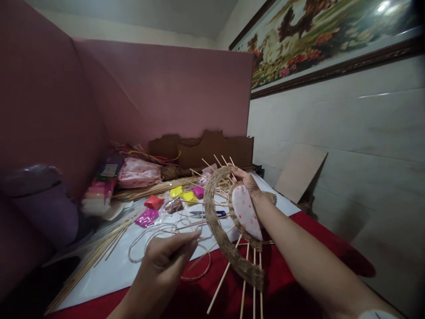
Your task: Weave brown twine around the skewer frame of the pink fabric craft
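Observation:
My right hand (247,181) grips the far edge of a half-woven basket piece (221,230), a curved band of brown twine wound over thin wooden sticks that stick out at both ends. A white pad with red dots (245,212) sits inside its curve, against my wrist. My left hand (166,254) is closed in a pinch on a strand of brown twine (156,230) that loops over the white sheet (116,266) below. The piece is held up on edge above the red cloth (199,301).
Blue-handled scissors (207,213) lie on the white sheet behind the weave. Small coloured packets (154,202) in red, yellow and pink lie further back. Loose bundles of thin sticks (99,248) run along the left. Pink bags (137,173) and brown cardboard (206,148) stand against the pink wall.

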Demonstrator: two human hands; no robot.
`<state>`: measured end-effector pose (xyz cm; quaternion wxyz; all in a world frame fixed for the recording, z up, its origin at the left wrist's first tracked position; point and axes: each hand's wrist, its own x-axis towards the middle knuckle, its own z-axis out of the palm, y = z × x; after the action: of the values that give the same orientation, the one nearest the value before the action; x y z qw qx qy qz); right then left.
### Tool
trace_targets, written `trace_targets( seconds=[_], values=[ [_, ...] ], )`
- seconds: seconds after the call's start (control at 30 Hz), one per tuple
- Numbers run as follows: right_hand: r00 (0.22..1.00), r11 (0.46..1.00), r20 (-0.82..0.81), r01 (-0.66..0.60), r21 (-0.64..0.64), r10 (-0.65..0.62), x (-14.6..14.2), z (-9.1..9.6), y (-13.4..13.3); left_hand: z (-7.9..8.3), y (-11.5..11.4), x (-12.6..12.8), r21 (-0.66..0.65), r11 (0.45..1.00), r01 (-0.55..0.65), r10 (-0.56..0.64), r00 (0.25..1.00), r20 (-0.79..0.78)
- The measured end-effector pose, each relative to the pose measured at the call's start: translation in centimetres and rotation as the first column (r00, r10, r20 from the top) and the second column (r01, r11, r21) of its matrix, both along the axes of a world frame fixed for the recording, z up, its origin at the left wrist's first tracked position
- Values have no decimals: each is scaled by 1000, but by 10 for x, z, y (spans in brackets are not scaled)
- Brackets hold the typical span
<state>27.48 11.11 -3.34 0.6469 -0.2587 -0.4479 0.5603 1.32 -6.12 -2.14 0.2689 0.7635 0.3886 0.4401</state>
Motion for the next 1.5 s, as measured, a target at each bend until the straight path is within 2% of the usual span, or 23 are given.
trace_targets(
  seconds=[0.1, 0.23, 0.4, 0.57, 0.93, 1.0, 1.1, 1.37, 1.5],
  values=[
    [998, 1000, -65, -16, 1, 16, -2, -1, 0, 4, 0, 2, -249, 967, 56, -21, 990, 141],
    [995, 999, -94, -39, -15, 38, -4, -1, -2, 5, 0, 2, -393, 910, 132, -41, 972, 233],
    [994, 999, -101, -31, -20, 29, -6, 0, -2, 1, 0, 1, -411, 894, 179, -62, 958, 281],
    [995, 1000, -98, -15, -27, 13, -8, 0, -3, -1, -1, 0, -426, 884, 194, -90, 964, 252],
    [995, 999, -97, -22, -35, 19, -4, -2, 1, -9, 5, -1, -399, 896, 195, -103, 965, 241],
    [995, 999, -100, -17, -37, 13, -3, -3, 3, -9, 7, -2, -437, 873, 217, -103, 957, 270],
    [994, 999, -108, -15, -43, 10, -3, -4, 4, -8, 10, -1, -532, 804, 266, -78, 934, 349],
    [991, 998, -132, -1, -69, -8, -6, -6, -3, -3, 12, 7, -688, 671, 278, 104, 883, 458],
    [989, 996, -138, 35, -80, -46, -6, -4, -5, -5, 13, 6, -686, 660, 308, 86, 876, 475]
  ],
)
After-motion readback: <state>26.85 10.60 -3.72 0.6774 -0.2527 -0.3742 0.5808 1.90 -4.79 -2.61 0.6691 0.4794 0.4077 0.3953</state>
